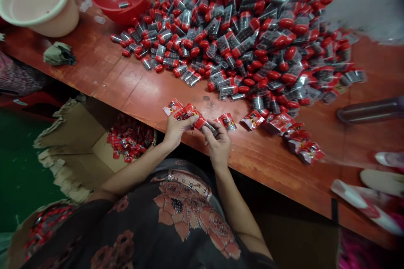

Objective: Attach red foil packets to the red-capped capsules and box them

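Note:
At the table's near edge my left hand is closed, its thumb over a red printed packet. Another such packet lies by its fingers. My right hand pinches a small clear tube with dark contents between thumb and fingers. The tube's red end points at my left thumb and meets the packet; whether it sits inside cannot be made out. Just beyond my right fingers lies a further red packet. More packets run in a row to the right.
A large heap of red-capped tubes covers the back of the table. A red bowl and a cream tub stand at the left. Below the edge, a cardboard box contains red packets. A dark cylinder lies right.

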The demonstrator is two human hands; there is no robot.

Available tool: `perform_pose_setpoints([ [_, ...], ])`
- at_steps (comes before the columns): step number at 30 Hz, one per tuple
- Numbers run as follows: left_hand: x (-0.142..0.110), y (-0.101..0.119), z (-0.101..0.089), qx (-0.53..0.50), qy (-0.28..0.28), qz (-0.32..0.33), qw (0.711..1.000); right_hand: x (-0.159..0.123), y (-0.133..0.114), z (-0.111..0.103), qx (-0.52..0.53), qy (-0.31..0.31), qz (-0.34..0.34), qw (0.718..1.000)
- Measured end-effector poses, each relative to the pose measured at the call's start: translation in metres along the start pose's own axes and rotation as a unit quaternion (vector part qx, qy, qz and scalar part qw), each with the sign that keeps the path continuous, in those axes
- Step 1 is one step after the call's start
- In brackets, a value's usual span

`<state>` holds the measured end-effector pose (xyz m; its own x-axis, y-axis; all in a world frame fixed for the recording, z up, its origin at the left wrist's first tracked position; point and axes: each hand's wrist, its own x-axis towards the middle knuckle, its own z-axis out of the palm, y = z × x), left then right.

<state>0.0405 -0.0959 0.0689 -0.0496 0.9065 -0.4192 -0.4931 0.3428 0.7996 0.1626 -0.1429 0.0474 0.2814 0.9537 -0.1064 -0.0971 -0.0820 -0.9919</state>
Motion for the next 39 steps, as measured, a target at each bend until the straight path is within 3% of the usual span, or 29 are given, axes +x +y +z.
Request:
perform_pose_setpoints([
  [5,-0.001,0.001,-0.002,0.012,-0.015,0.017,1.0,0.003,-0.003,-0.002,0.001,-0.02,0.023,1.0],
  [19,-0.005,-0.002,-0.008,0.015,-0.08,-0.01,0.997,-0.009,0.011,0.012,-0.016,0.044,0.01,0.999],
  [27,-0.001,0.004,-0.015,-0.008,-0.069,-0.032,0.997,-0.012,0.014,0.007,-0.018,-0.065,-0.029,0.997],
  [33,-0.003,0.005,-0.016,0.016,-0.075,-0.077,0.994,-0.014,0.016,0.009,0.031,-0.043,0.003,0.999],
  [39,-0.01,-0.007,-0.015,0.019,-0.059,-0.063,0.996,-0.015,0.02,0.012,0.026,-0.036,-0.006,0.999],
])
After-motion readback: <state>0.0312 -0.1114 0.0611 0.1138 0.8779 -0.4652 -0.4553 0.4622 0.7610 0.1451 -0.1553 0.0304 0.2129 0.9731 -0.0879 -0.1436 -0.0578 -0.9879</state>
